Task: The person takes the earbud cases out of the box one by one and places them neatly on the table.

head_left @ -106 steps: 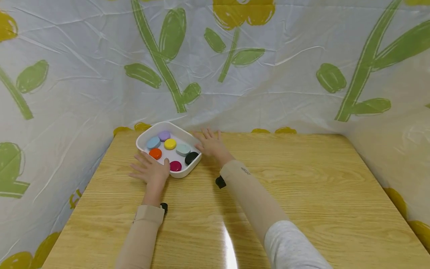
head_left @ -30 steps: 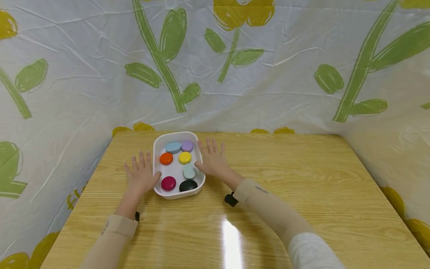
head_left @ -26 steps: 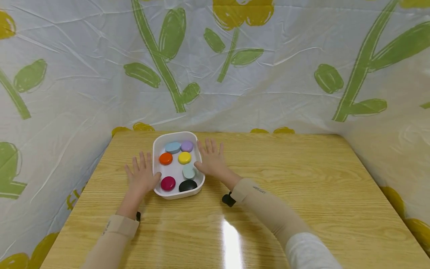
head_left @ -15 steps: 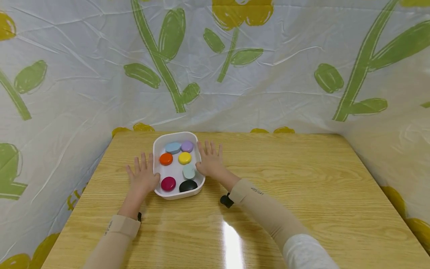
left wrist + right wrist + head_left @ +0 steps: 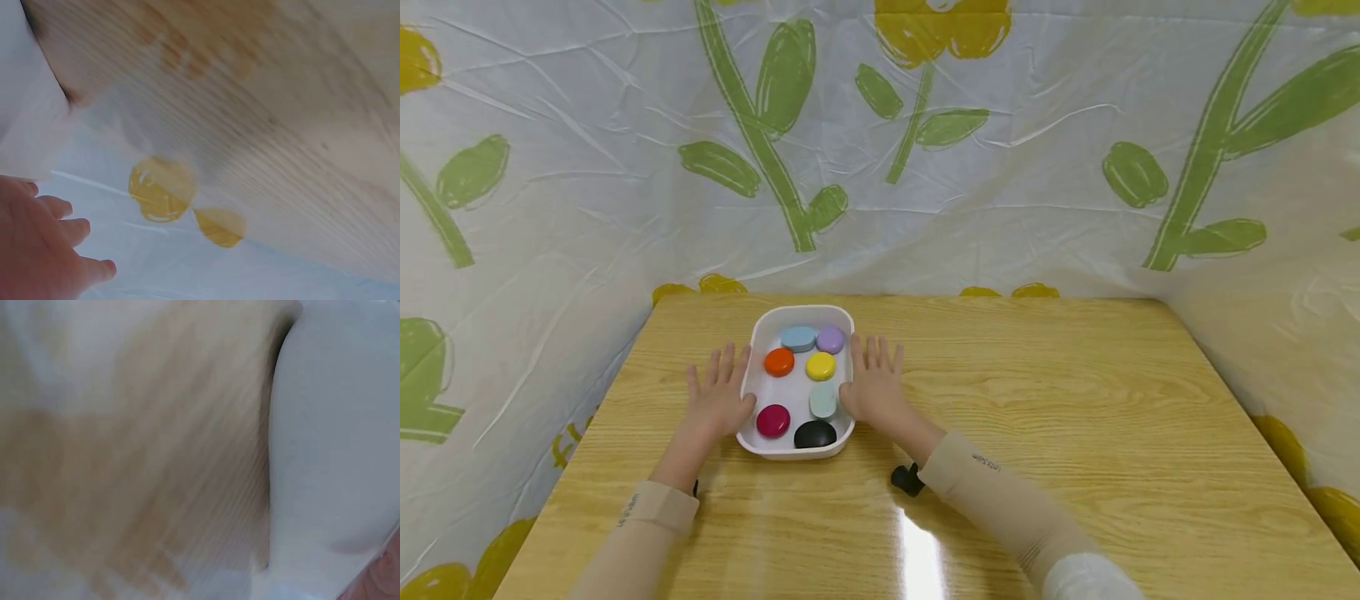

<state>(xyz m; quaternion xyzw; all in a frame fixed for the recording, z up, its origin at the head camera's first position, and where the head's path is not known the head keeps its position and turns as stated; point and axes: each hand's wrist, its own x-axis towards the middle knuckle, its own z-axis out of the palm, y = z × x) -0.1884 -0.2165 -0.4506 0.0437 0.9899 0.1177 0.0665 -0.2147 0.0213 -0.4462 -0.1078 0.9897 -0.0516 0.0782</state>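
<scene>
A white rounded tray [image 5: 786, 455] sits on the table between both hands. In it lie several smooth pebble-like pieces, including a light blue oval piece [image 5: 798, 338], a purple piece [image 5: 831, 339], an orange-red piece [image 5: 778, 362], a yellow piece [image 5: 821, 366], a pale green oval piece [image 5: 823, 400], a crimson piece [image 5: 772, 421] and a black piece [image 5: 816, 434]. My left hand [image 5: 717, 403] rests against the tray's left side, fingers spread, thumb at the rim. On the right side, my right hand [image 5: 876, 392] does likewise with fingers straight. Both wrist views show the tray's outer wall beside the hand.
The wooden table [image 5: 1037, 400] extends to the right and in front of the tray. A white sheet [image 5: 1000, 192] printed with flowers and leaves hangs behind it and along both sides. Dark wrist cameras, such as the right one [image 5: 907, 479], sit under the wrists.
The tray, slanted at the far left 3.5 seconds ago, has turned lengthwise and shifted right. In the last half second it came slightly nearer and turned a little clockwise between the hands.
</scene>
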